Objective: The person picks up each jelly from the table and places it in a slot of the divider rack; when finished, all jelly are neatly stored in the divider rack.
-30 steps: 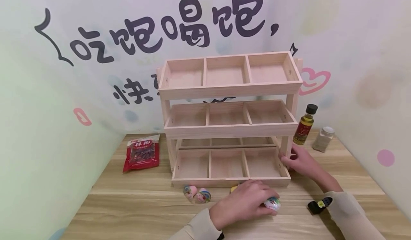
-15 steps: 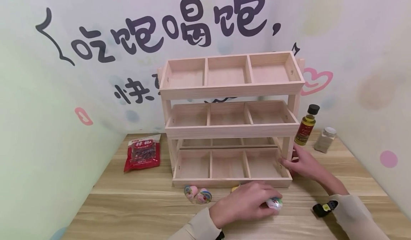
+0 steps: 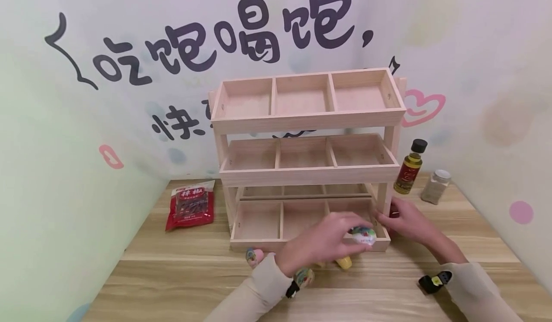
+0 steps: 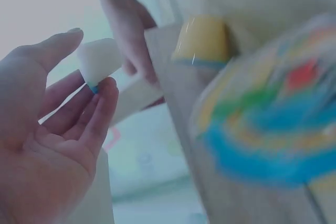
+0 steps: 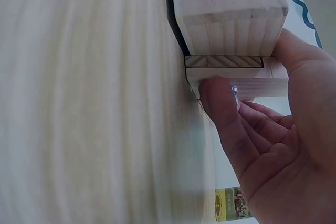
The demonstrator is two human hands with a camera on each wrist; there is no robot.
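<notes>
In the head view my left hand [image 3: 316,240] pinches a small white jelly cup [image 3: 364,235] with a printed lid, at the front of the lowest tier's right compartment. The left wrist view shows this white jelly cup [image 4: 98,61] between thumb and fingertips. My right hand [image 3: 407,220] grips the lower right side of the three-tier wooden shelf [image 3: 308,120]; in the right wrist view its thumb and fingers lie round the wood [image 5: 231,40]. On the table, a yellow jelly cup [image 3: 344,263], a pink one [image 3: 255,256] and another with its lid showing [image 3: 304,277] lie in front, partly behind my left arm.
A red bag of dried chillies [image 3: 191,205] lies left of the shelf. To its right stand an oil bottle [image 3: 408,166] with a black cap and a glass spice jar [image 3: 435,187]. A patterned wall [image 3: 129,135] rises behind the table [image 3: 168,283].
My left hand has lifted the white jelly cup off the table up to the lowest tier's front edge, uncovering the yellow cup. The right hand stays at the shelf's side.
</notes>
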